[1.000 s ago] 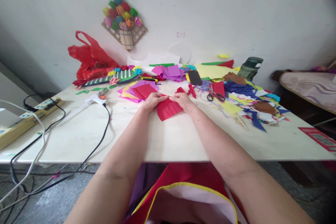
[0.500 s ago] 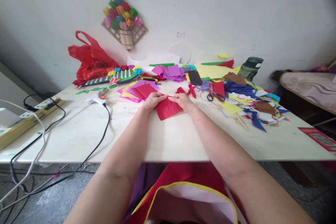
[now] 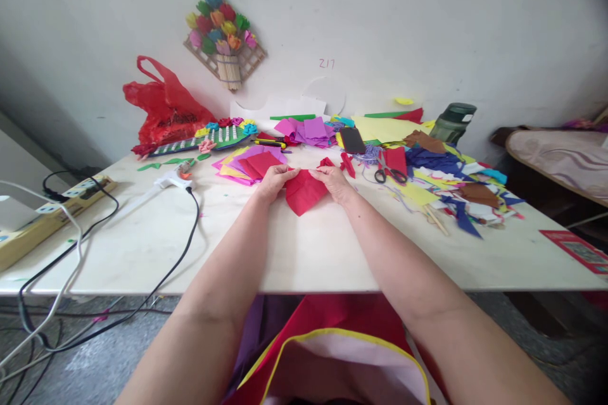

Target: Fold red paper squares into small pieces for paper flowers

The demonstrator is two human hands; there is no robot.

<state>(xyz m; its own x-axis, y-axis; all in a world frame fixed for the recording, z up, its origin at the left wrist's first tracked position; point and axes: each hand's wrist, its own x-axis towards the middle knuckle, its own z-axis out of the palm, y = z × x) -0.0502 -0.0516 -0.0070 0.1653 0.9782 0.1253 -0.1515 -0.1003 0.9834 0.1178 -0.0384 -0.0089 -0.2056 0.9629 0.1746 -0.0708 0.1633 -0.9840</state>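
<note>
A piece of red crepe paper (image 3: 305,193) is stretched between my hands above the middle of the white table, one corner hanging toward me. My left hand (image 3: 277,181) pinches its upper left edge between thumb and fingers. At the upper right edge my right hand (image 3: 335,182) pinches it the same way. Just beyond my right hand lie small twisted red pieces (image 3: 348,165). A fanned stack of red, yellow and purple sheets (image 3: 254,164) rests beyond my left hand.
Scissors (image 3: 390,173), a phone (image 3: 352,140) and a heap of coloured scraps (image 3: 456,177) lie to the right, with a dark bottle (image 3: 455,122) behind. On the left are a white glue gun (image 3: 173,178), its black cord, a power strip (image 3: 57,215) and a red plastic bag (image 3: 166,107).
The red paper has turned slightly, so its lower corner now points more straight toward me. My fingertips have moved a little farther apart along its top edge.
</note>
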